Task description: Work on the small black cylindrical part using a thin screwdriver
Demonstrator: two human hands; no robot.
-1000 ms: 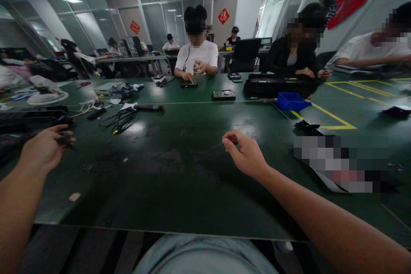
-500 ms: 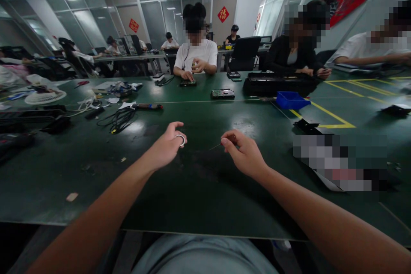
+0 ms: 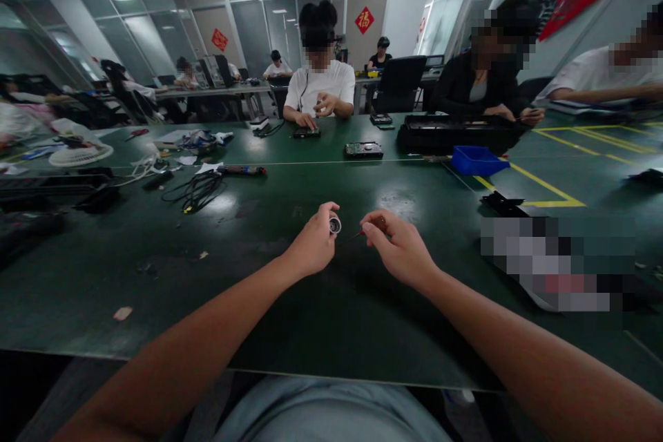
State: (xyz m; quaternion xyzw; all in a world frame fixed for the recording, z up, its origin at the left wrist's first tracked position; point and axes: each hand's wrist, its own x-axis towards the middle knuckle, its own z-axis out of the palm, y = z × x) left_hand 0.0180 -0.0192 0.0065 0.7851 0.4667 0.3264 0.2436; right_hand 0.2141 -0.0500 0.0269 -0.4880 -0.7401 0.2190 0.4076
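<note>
My left hand (image 3: 312,242) is raised over the table, its fingers wrapped round a small round part (image 3: 335,226) with a pale metallic rim and a dark inside. The round face is turned toward my right hand (image 3: 398,246). That hand pinches a slim screwdriver (image 3: 357,235), its thin shaft pointing left at the round part. A small gap separates the tip from the part. Most of the screwdriver's handle is hidden by my fingers.
On the green table (image 3: 290,331) lie black cables (image 3: 199,188), a corded tool (image 3: 241,170), a hard drive (image 3: 364,150), a blue bin (image 3: 477,160) and a long black casing (image 3: 456,132). A pixelated item (image 3: 554,262) is at right. Co-workers sit opposite.
My left hand has moved right, closer to my right hand, and turned so the round part's dark inside shows. My right hand stays nearly in place with the screwdriver.
</note>
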